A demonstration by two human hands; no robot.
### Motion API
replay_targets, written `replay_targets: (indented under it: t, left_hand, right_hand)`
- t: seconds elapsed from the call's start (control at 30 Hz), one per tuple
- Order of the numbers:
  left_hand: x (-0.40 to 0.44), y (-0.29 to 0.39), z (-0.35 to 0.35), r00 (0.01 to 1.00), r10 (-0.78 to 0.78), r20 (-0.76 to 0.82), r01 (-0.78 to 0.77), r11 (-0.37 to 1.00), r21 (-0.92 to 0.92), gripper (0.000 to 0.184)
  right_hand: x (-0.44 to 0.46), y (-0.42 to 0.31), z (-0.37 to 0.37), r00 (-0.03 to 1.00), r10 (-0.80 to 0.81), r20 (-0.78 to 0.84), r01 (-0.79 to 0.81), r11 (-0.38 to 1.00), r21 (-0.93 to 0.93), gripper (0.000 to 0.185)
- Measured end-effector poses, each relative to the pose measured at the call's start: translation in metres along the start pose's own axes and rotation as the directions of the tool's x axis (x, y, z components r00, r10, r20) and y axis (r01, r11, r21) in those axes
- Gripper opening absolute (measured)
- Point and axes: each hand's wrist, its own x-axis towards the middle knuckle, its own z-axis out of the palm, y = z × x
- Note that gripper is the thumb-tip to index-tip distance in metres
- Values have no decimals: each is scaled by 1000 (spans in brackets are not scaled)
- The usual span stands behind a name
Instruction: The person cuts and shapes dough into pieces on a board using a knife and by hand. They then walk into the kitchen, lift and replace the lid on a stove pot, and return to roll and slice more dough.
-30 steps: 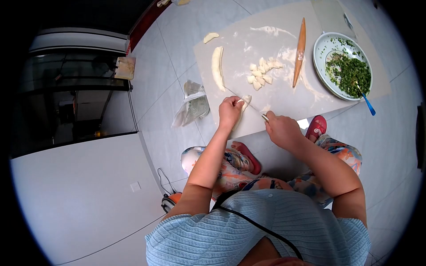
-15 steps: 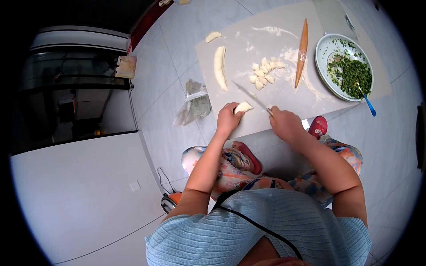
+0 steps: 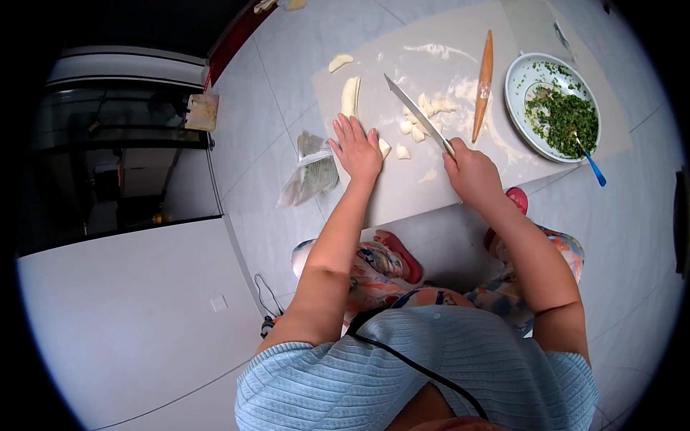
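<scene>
My right hand (image 3: 474, 172) grips the handle of a knife (image 3: 418, 113), its blade slanting up and left over a heap of small cut dough pieces (image 3: 437, 105). Fingers stretched and palm down, my left hand (image 3: 358, 149) lies against the lower end of a dough roll (image 3: 350, 97), covering part of it. Just right of this hand a piece of dough (image 3: 384, 149) shows partly. One cut dough piece (image 3: 403, 152) lies alone between the two hands. A short dough piece (image 3: 341, 62) rests at the table's upper left.
A wooden rolling pin (image 3: 484, 85) lies on the floury table (image 3: 402, 194). At right stands a white bowl (image 3: 515, 108) of chopped greens with a blue-handled spoon (image 3: 595, 169). A plastic bag (image 3: 310, 176) is beside the table's left edge.
My left hand has let go of the short dough piece and moved up-left onto the dough roll, fingers spreading. The knife has risen, and a cut piece now lies on the table.
</scene>
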Motion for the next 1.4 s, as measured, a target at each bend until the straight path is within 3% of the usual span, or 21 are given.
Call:
replay_targets:
  t: [0.1,0.17,0.27,0.43,0.5,0.53,0.63,0.87,0.97,1.03,1.1,1.2,1.37,1.4]
  left_hand:
    - [-20,10,-11,994,46,102,-43,998,-35,55]
    - [-55,33,-41,956,100,275,-74,992,-105,59]
    - [-102,56,-68,903,160,399,-100,981,-167,62]
    - [-66,39,-36,947,109,302,-83,992,-97,61]
    - [-31,18,-12,993,-48,107,54,997,-52,57]
    - [-22,10,-7,994,-50,102,56,997,-52,57]
    - [-13,4,-6,990,-106,93,110,993,-35,56]
    - [-108,43,-63,941,146,307,-96,980,-175,64]
    - [-113,35,-63,957,160,240,-100,964,-246,58]
    - [-101,23,-62,979,137,151,-68,917,-393,47]
    - [-95,18,-56,986,153,73,-117,927,-356,39]
    - [-85,11,-46,995,28,93,15,902,-432,32]
    - [-71,7,-38,984,-62,168,143,836,-530,18]
    - [-70,8,-38,969,-47,241,188,776,-602,18]
  right_hand:
    - [2,4,-3,999,-9,-45,10,1000,26,19]
    - [2,5,-6,998,-14,-58,16,999,32,18]
    - [-1,3,-8,999,-12,-43,14,998,55,18]
    - [-8,0,-4,999,-27,28,26,999,43,19]
    - [-12,-3,-3,997,-33,65,31,999,36,19]
    - [-14,-4,-3,995,-44,95,41,999,35,19]
    - [-20,-7,-4,988,-55,144,52,998,25,18]
    - [-35,-3,8,979,-53,195,47,998,37,17]
    - [-39,2,18,979,-68,191,67,998,16,17]
    - [-39,5,26,979,-76,191,74,997,20,17]
    - [-37,6,31,978,-87,192,84,996,23,16]
    - [-34,7,31,979,-85,185,92,995,-31,17]
    - [-26,4,20,991,-26,131,39,994,-100,17]
    - [-27,2,18,991,-27,131,41,994,-100,17]
